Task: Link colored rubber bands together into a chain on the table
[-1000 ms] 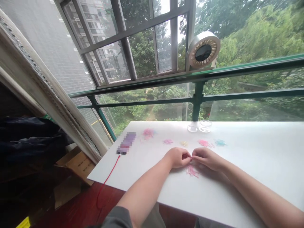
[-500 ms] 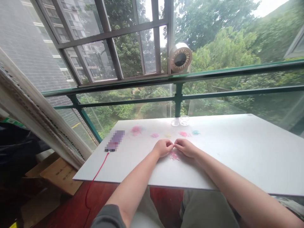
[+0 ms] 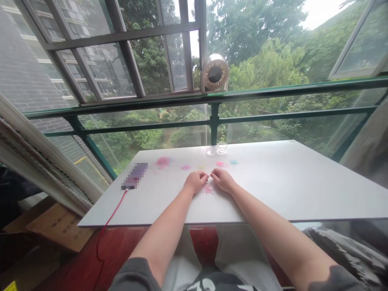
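Pink pieces (image 3: 207, 189) lie loosely on the near side of the left hand (image 3: 195, 182) and right hand (image 3: 223, 180), between them, long axis unclear, neither plainly nearer; both curl inward, pinching what I cannot tell; beyond the right sits a blue pile (image 3: 234, 162).

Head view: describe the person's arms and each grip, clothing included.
The left sleeve and right sleeve are short and dark grey, leaving the forearms bare. Each grip, left hand and right hand, is ungloved. The wrists look bare too.
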`<state>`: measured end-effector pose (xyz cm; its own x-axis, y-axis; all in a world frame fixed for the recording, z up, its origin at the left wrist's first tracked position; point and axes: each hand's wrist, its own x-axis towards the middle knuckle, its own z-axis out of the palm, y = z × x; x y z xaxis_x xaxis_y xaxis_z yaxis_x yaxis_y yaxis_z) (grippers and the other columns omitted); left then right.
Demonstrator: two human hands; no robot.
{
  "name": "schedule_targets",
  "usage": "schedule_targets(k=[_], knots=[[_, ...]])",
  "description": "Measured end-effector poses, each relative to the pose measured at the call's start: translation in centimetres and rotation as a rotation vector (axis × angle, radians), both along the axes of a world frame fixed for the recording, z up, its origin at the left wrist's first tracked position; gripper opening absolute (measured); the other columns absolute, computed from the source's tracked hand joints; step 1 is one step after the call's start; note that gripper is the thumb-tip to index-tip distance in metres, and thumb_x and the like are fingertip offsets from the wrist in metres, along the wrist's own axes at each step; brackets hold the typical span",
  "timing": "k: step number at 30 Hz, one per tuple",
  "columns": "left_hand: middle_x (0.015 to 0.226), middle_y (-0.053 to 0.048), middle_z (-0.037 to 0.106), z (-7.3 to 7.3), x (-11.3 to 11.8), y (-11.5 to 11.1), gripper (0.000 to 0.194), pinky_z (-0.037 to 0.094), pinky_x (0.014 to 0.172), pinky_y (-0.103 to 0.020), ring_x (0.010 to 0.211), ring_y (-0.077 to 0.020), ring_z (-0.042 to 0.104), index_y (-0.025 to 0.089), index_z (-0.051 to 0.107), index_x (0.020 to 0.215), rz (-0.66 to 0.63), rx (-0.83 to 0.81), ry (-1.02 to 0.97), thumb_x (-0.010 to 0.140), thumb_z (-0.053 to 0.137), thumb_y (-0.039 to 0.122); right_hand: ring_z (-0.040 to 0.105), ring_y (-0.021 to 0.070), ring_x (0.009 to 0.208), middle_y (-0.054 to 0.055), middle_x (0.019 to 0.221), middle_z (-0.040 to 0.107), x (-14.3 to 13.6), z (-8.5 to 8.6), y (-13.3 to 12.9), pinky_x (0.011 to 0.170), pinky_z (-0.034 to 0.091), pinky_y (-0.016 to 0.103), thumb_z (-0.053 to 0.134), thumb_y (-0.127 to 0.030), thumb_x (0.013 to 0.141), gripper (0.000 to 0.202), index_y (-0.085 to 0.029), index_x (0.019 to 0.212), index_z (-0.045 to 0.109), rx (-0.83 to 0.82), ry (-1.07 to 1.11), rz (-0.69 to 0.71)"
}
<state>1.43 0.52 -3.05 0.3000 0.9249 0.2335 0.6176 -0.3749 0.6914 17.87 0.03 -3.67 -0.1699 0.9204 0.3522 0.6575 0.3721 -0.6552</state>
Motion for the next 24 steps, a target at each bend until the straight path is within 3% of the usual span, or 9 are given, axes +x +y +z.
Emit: schedule_targets(k=[5, 10, 18, 24], knots=[[0.073, -0.001, 0.069, 0.3, -0.3, 0.2, 0.023, 0.043, 0.065, -0.023, 0.066, -0.0133, 0.059, 0.018, 0.064, 0.076, 0.009, 0.009, -0.025, 0.076, 0.047, 0.033, 0.05, 0.0139, 0.064, 0.002, 0.068, 0.058, 0.1, -0.2, 0.2, 0.061, 0.035, 0.025, 0.044, -0.024, 0.078, 0.011, -0.018, 0.071, 0.05, 0.061, -0.002, -0.037], [0.075, -0.003, 0.068, 0.0, -0.6, 0.9, 0.025, 0.043, 0.066, -0.024, 0.068, -0.0135, 0.059, 0.016, 0.063, 0.077, 0.075, 0.039, -0.107, 0.077, 0.046, 0.034, 0.048, 0.0148, 0.062, 0.001, 0.062, 0.053, 0.6, -0.5, 0.8, 0.06, 0.034, 0.026, 0.038, -0.024, 0.079, 0.013, -0.019, 0.07, 0.047, 0.1, 0.104, -0.184], [0.073, -0.002, 0.067, -0.3, -0.3, 0.6, 0.024, 0.042, 0.063, -0.023, 0.066, -0.0129, 0.057, 0.016, 0.063, 0.078, -0.039, 0.011, -0.014, 0.075, 0.047, 0.035, 0.049, 0.0138, 0.065, 0.002, 0.07, 0.057, 0.6, -0.5, 0.8, 0.062, 0.034, 0.025, 0.044, -0.027, 0.077, 0.012, -0.018, 0.071, 0.05, 0.037, -0.024, -0.027], [0.072, -0.002, 0.065, -0.6, -0.5, 1.1, 0.026, 0.041, 0.062, -0.023, 0.063, -0.0118, 0.053, 0.015, 0.062, 0.08, -0.052, -0.008, -0.046, 0.076, 0.044, 0.034, 0.047, 0.0146, 0.062, 0.001, 0.062, 0.052, 1.1, -0.6, 1.4, 0.061, 0.035, 0.026, 0.036, -0.027, 0.079, 0.018, -0.018, 0.07, 0.048, 0.067, 0.096, -0.174]])
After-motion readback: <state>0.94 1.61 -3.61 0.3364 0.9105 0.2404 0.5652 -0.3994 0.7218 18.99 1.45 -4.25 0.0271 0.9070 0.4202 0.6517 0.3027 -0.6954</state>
